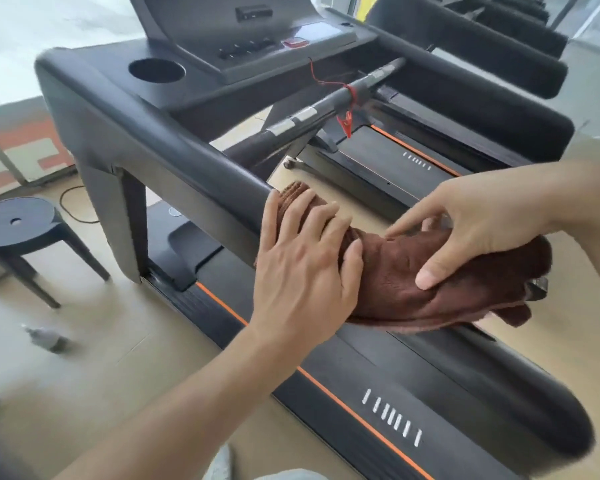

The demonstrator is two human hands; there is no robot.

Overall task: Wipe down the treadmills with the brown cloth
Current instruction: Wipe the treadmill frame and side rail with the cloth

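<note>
Head view: both hands, left [305, 268] flat, right [465, 233] pinching, press the cloth [395, 282] on the near treadmill's rail [174, 157]. Console [257, 39] and farther treadmills [465, 39] probably remain.

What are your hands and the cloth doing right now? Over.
Left hand pressing flat on brown cloth. Right hand gripping it. Cloth draped over treadmill's left handrail. Nothing blocking the rail.
</note>
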